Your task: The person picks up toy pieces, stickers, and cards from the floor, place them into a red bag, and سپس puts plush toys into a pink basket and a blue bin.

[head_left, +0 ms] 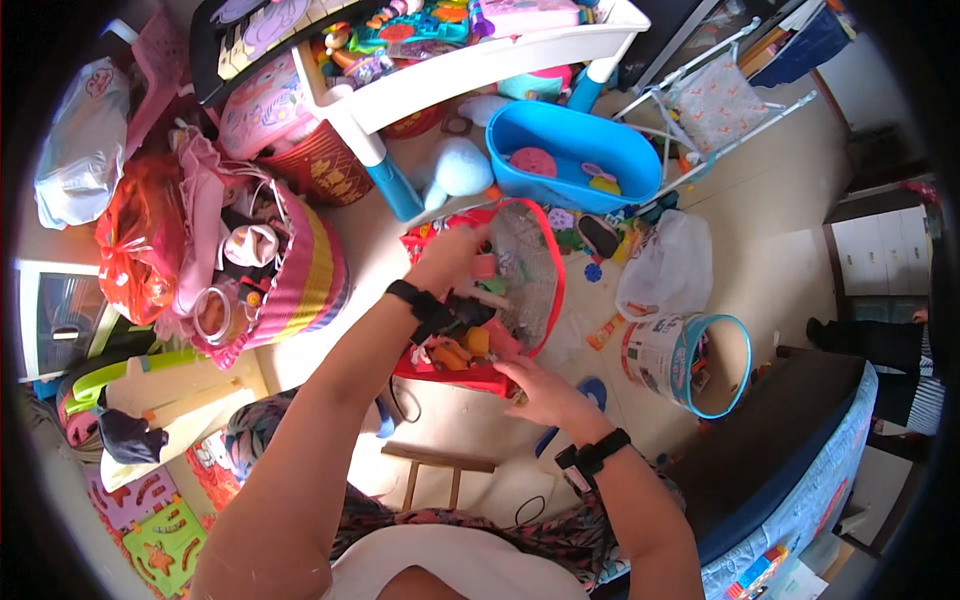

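Note:
A red zip bag with a clear mesh lid lies opened on the floor in front of me. Inside it are mixed small toys, among them an orange piece, a yellow piece and a pink block. My left hand reaches over the bag's far left part; its fingers are blurred and partly hidden, so any hold is unclear. At the bag's near right edge rests my right hand, fingers stretched toward the toys and thumb apart, with nothing visible in it.
Beyond the bag stand a blue tub and a white-framed toy table. A striped basket of things is at left. To the right are a white plastic bag and a round bucket. A small wooden stool sits near me.

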`<control>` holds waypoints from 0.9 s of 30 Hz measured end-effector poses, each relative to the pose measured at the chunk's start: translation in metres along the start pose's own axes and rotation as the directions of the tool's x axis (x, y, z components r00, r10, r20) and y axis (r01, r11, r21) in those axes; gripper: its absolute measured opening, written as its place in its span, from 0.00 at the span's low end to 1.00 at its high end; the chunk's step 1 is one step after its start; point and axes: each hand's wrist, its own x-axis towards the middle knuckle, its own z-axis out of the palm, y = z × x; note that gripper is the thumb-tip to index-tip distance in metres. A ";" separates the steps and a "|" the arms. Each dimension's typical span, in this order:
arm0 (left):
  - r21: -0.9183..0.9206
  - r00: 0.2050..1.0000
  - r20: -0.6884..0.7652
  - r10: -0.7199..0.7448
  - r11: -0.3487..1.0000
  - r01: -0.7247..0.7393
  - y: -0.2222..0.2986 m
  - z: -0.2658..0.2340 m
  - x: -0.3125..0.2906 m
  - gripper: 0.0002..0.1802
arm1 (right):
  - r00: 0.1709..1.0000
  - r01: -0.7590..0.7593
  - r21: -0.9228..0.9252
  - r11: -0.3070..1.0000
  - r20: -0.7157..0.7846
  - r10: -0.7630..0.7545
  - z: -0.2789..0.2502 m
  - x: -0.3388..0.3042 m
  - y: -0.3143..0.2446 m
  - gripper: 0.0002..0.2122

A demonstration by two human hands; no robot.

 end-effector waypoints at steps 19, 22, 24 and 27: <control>-0.452 0.578 -0.517 -0.631 0.775 0.442 -0.023 -0.216 -0.187 0.26 | 0.827 -0.033 -0.021 0.999 -0.562 0.015 -0.161 0.033 -0.032 0.14; -0.692 0.507 -0.713 -0.484 0.370 -0.620 0.009 -0.307 -0.217 0.29 | 0.776 0.068 0.273 0.960 -0.620 0.121 -0.173 0.024 -0.033 0.13; -0.494 0.553 -0.736 -0.390 -0.249 -0.833 0.022 -0.345 -0.252 0.30 | 0.774 0.083 0.468 0.880 -0.586 0.238 -0.170 0.017 -0.067 0.13; -0.578 0.742 -0.609 -0.280 -0.483 -0.658 0.038 -0.342 -0.264 0.27 | 0.791 0.169 0.777 0.606 -0.474 0.387 -0.160 -0.009 -0.094 0.12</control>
